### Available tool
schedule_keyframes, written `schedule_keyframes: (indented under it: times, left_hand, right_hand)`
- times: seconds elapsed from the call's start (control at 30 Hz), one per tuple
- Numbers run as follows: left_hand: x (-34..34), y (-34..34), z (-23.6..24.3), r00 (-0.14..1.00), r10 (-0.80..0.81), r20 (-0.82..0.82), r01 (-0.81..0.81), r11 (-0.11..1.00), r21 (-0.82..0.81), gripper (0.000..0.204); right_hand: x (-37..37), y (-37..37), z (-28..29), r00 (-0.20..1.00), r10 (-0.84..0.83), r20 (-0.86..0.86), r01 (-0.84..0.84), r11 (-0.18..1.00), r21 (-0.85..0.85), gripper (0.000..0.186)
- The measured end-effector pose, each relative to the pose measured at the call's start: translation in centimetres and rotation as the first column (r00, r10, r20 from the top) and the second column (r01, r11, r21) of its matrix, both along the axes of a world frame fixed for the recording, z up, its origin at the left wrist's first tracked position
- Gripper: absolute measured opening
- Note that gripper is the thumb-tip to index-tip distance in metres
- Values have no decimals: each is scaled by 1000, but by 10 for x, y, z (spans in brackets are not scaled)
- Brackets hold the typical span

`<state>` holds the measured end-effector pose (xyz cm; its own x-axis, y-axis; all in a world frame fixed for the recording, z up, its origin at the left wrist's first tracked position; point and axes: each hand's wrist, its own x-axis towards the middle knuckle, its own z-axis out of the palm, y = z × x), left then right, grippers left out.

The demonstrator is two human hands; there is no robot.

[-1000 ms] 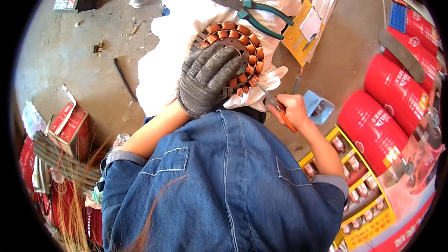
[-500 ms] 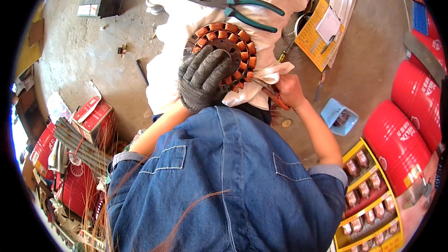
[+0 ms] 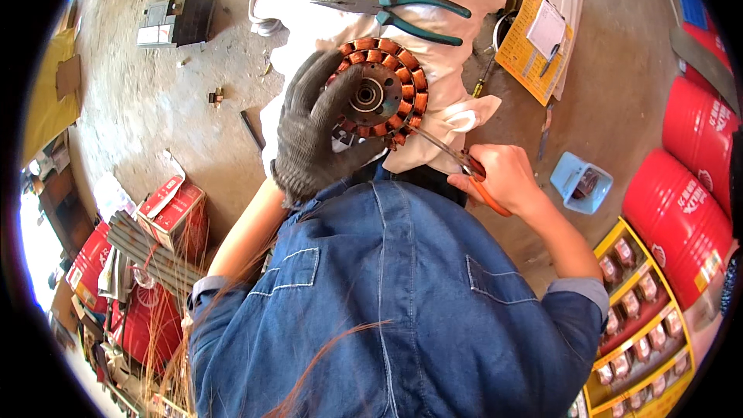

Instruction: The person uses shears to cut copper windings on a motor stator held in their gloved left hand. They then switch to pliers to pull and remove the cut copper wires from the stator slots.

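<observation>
Clock: read from the ring's hub, 12 at the top of the view.
Ring: copper-coiled, dark hub (image 3: 387, 104), flat on the white cloth (image 3: 449, 70), just above the person's denim front (image 3: 395, 279); its 9 o'clock side is partly under the glove.
Left hand: grey-gloved (image 3: 313, 131), at 8 o'clock; thumb and fingers spread wide, fingers over the coils toward 10, thumb reaching below the hub toward 6. Firmness of touch: cannot tell.
Right hand: bare (image 3: 501, 174), at 4 o'clock, closed around the orange handles of a slim-nosed tool (image 3: 443, 146).
Tool tip: points toward 10, at the ring's edge between 4 and 5; actual contact too small to tell.
Green pliers: on the cloth at 12 (image 3: 383, 8), nose toward 9, handles parted toward 3.
Screwdriver: yellow-handled (image 3: 480, 87), at 3, just beside the cloth.
Yellow card: between 2 and 3 (image 3: 518, 62), with a white pad (image 3: 546, 27) and pen on it.
Floor, left: battery (image 3: 176, 22) at 10; small brass part (image 3: 216, 96) at 9; black strip (image 3: 251, 131) and red box (image 3: 190, 215) at 8.
Floor, right: blue bin (image 3: 569, 170) at 4, dark contents; red drums (image 3: 681, 213) beyond; yellow rack (image 3: 670, 401) between 4 and 5, small packs in rows.
</observation>
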<state>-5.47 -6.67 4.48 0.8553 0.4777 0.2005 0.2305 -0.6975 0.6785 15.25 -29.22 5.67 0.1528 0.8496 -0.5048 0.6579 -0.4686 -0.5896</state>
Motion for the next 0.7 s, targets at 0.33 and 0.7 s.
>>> schedule_keyframes:
  times: [0.33,0.7]
  left_hand:
    - [45,32,-26,975,-183,-128,197,974,113,63]
    - [51,40,-29,978,-197,-71,205,969,138,55]
  right_hand:
    - [-7,3,16,998,-57,23,58,997,-44,56]
    - [-13,-9,-60,997,-72,21,58,923,382,35]
